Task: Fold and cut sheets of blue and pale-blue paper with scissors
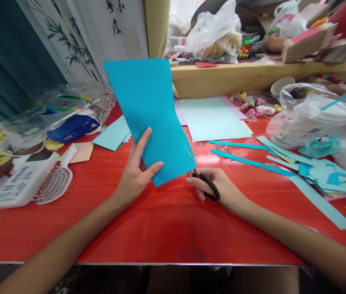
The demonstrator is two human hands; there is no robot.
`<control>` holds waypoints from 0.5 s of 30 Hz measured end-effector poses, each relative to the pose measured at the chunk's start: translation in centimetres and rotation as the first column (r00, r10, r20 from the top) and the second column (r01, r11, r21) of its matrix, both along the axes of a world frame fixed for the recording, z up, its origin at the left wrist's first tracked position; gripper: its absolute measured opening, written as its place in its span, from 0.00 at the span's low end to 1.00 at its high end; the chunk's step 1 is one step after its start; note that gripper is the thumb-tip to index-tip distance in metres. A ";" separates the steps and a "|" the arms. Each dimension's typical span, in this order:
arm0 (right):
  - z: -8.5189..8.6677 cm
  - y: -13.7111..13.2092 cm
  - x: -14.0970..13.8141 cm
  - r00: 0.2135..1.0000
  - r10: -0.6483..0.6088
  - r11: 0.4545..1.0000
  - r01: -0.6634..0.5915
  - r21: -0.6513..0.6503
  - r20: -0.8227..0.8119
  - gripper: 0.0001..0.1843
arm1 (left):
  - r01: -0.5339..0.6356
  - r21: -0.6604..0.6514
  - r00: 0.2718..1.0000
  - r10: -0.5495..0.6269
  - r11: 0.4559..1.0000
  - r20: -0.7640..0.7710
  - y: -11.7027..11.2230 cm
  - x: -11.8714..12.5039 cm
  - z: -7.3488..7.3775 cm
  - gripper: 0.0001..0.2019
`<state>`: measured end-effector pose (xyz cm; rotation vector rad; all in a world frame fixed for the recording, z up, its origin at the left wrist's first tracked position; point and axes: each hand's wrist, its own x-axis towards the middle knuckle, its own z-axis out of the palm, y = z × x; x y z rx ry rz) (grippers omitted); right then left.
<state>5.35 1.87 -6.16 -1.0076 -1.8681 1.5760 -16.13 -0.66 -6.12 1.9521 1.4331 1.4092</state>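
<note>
A sheet of bright blue paper (pixel 151 106) is held up, tilted, above the red table. My left hand (pixel 137 169) grips its lower left part, with the thumb and a finger on the near face and the other fingers mostly hidden. My right hand (pixel 217 185) is closed around the black handles of a pair of scissors (pixel 208 183). The scissors' blades point up and left at the paper's lower right edge, with one blade lying in front of the sheet. Whether the other blade is behind the paper I cannot tell.
Pale blue sheets (pixel 212 120) lie behind the paper. Blue strips (pixel 252 162) and a heap of paper scraps (pixel 329 175) lie at the right, near a plastic bag (pixel 307 118). A hairbrush (pixel 58 181) and a white box (pixel 22 179) are on the left. The table edge (pixel 166 263) runs nearest me.
</note>
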 end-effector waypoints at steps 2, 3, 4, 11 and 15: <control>0.0 0.1 0.0 1.000 0.010 1.000 -0.010 -0.023 -0.014 0.17 | 0.005 -0.004 1.000 -0.005 1.000 0.018 0.1 0.0 0.0 0.34; 0.1 0.2 0.0 1.000 0.015 0.999 -0.016 -0.048 -0.019 0.16 | 0.007 -0.007 1.000 -0.007 1.000 0.031 0.2 0.0 -0.1 0.34; 0.2 0.3 0.0 1.000 0.022 0.997 -0.024 -0.078 -0.021 0.15 | 0.006 -0.010 0.999 -0.005 1.000 0.045 0.3 -0.1 -0.1 0.33; 0.9 0.0 0.1 0.999 0.032 0.990 -0.038 -0.133 -0.042 0.12 | -0.036 -0.032 0.986 0.041 0.999 0.162 1.6 -1.5 -0.6 0.33; 0.3 0.7 0.2 0.943 -0.210 0.977 0.194 -0.087 -0.256 0.12 | 0.052 -0.091 0.974 -0.030 0.994 0.224 1.7 -1.5 -0.4 0.34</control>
